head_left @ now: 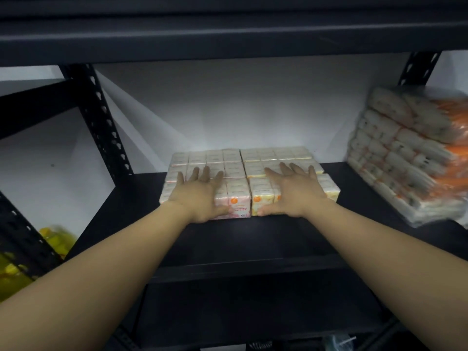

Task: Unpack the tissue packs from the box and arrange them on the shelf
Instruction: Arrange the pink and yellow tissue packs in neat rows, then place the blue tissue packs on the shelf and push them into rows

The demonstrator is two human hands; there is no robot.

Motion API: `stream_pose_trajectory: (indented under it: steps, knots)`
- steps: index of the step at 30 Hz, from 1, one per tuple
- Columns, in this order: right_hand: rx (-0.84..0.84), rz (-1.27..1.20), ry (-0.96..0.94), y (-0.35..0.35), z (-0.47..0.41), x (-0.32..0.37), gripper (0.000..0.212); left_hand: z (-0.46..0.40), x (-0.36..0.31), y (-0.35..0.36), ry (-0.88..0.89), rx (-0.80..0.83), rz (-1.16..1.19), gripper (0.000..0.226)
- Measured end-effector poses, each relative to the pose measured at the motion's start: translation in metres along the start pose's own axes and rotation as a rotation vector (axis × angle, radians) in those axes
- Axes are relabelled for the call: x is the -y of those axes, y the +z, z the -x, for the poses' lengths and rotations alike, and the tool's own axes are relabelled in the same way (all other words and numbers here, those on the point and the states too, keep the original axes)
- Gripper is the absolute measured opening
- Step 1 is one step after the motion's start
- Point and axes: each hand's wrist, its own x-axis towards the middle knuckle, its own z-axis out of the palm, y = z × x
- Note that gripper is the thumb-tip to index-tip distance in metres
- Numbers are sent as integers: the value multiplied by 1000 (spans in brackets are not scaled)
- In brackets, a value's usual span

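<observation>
packs [235, 163]: we see them in rows mid-shelf [253, 239] | left hand [200, 196]: spread flat on front-left pack, thumb at its face | right hand [293, 193]: spread flat on front-right pack

Both bare forearms stretched forward, roughly parallel, converging slightly toward hands. Left hand [200, 192] laid flat, palm down, fingers straight and spread, thumb dropped over near edge. Right hand [293, 190] laid flat likewise, fingers extended and fanned, thumb angled inward and down. Wrists held low, nearly straight. Hands kept apart, nothing gripped.
</observation>
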Motion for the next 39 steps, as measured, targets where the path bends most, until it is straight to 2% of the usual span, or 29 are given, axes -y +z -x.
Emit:
stream_pose_trajectory:
  steps: [3,7,9,17,24,29,31,39]
  knots:
    - [-83,-82,57,4,15,4,120,10,6,12,-19,-29,47,100]
    - [-341,-194,-11,10,39,25,91,29,1,19,83,-271,176,99]
    - [-384,-211,-23,18,54,39,78,44,-9,27,141,-353,213,92]
    - [-283,-245,8,58,114,60,72,106,-41,77,151,-327,250,80]
    - [-158,-277,-49,82,155,51,74,146,-76,103,24,-227,214,79]
    - [-292,-268,-117,124,201,40,72,181,-113,138,-11,-288,198,89]
    - [-287,-308,-134,145,219,37,75,196,-124,162,5,-253,207,89]
    - [52,-390,-61,295,278,29,84,235,-136,308,-63,56,342,86]
